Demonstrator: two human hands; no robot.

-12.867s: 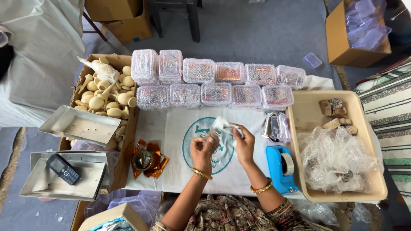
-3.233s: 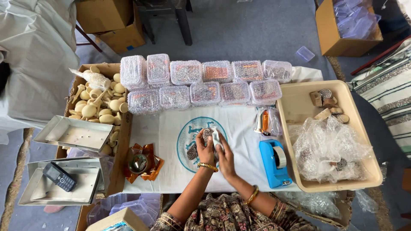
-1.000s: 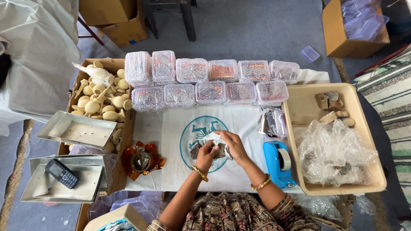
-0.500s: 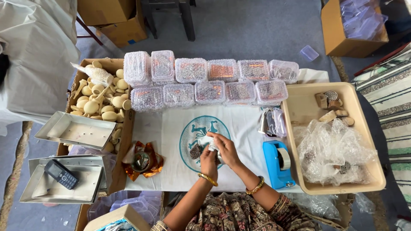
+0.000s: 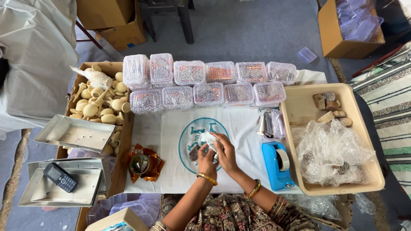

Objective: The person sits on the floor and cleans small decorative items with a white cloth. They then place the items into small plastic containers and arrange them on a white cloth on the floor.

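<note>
1. I see my left hand (image 5: 206,161) and my right hand (image 5: 225,155) close together over the white cloth (image 5: 239,128), on its round teal print (image 5: 201,139).
2. Both hands hold one small item wrapped in white bubble wrap (image 5: 208,139). The right fingers curl over its top, and the left fingers close on it from the lower left. What is inside the wrap I cannot tell.
3. A small dark patterned piece (image 5: 194,152) lies on the teal print, just left of my left hand.
4. Right of my hands stands a blue tape dispenser (image 5: 276,164), near the edge of the cloth.
5. Beside it is a beige tray (image 5: 299,107) with loose bubble wrap (image 5: 332,149) and some small wooden blocks (image 5: 327,105) at the far end.
6. Two rows of clear plastic boxes (image 5: 208,83) with patterned content stand along the far side of the cloth.
7. At the left, a cardboard box (image 5: 122,141) holds many pale wooden pieces (image 5: 100,105).
8. An orange foil wrapper (image 5: 142,164) with a dark object lies near the left edge of the cloth.
9. A dark mobile phone (image 5: 61,177) rests on a grey metal tray (image 5: 64,188) at the far left.
</note>
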